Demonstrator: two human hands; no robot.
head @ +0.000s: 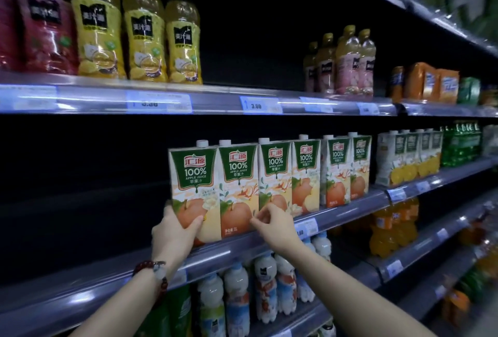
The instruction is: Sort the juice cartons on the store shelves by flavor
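Apple juice cartons [269,174] line the shelf [350,206]; left hand [173,231] grip clasps the end carton [192,188], right hand [272,222] loosely curled, empty.

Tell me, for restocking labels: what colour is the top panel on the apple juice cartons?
Dark green, clearest in the head view on the apple juice carton.

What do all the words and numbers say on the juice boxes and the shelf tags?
"汇源", "100%", "APPLE JUICE", "苹果汁": front of each apple juice carton, clearest on the one the left hand grips.
"1L", after small blurred characters: foot of the second carton.
"3.00": price tag on the upper shelf rail.
Bottle labels, orange juice cartons and the other price tags: too blurred to read.
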